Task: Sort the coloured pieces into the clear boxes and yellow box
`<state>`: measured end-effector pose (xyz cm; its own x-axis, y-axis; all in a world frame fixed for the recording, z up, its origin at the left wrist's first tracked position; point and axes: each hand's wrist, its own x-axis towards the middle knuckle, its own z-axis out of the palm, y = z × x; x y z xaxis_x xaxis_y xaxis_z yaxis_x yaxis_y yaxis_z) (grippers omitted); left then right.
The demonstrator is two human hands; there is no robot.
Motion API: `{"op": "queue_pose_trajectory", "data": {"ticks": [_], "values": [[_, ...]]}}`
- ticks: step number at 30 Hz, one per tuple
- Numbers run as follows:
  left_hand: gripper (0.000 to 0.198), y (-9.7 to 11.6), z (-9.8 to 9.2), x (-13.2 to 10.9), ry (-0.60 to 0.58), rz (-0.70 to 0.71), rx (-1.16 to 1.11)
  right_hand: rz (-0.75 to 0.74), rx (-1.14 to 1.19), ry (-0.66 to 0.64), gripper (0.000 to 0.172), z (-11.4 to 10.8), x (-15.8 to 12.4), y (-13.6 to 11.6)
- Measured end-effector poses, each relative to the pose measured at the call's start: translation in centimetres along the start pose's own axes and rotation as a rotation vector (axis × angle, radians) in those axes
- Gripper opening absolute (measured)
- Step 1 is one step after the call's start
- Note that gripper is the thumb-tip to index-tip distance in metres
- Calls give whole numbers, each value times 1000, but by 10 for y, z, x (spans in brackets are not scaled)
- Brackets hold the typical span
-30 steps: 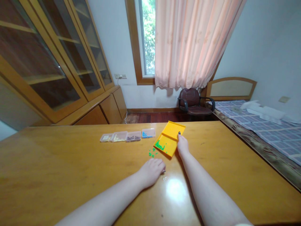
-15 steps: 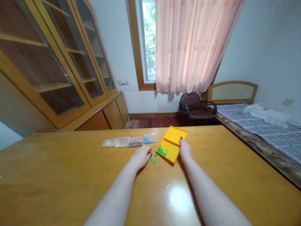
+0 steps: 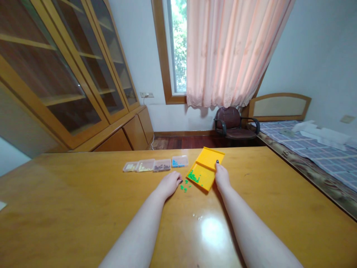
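My right hand (image 3: 222, 176) grips the right edge of a yellow hinged case (image 3: 209, 154), its thumb on top. The case lies opened out and angled on the table, and a heap of small green pieces (image 3: 193, 176) gathers at the left of its near half. Just left of the case, my left hand (image 3: 170, 184) rests on the table with its fingers drawn together. Whether a small piece is between those fingertips is hidden. Several loose green pieces (image 3: 185, 190) are scattered on the wood beside that hand.
Behind my left hand stand clear plastic boxes in a row: one with blue pieces (image 3: 180, 161), one with dark pieces (image 3: 162, 165), and two with pale pieces. All rest on a wooden table (image 3: 83, 208). Beyond are a brown armchair (image 3: 235, 124), a bed and a glass-fronted cabinet.
The fingers of my left hand have closed together near the loose green pieces. My right hand still holds the yellow case. The whole view has shifted slightly.
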<state>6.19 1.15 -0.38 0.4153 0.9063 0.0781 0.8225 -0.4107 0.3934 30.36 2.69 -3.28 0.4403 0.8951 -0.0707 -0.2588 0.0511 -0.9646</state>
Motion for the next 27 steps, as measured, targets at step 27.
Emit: {"op": "queue_pose_trajectory", "data": {"ticks": [27], "values": [[17,13,-2,3,8,187,26,3,-17,24,44,1,-1,-2]]}}
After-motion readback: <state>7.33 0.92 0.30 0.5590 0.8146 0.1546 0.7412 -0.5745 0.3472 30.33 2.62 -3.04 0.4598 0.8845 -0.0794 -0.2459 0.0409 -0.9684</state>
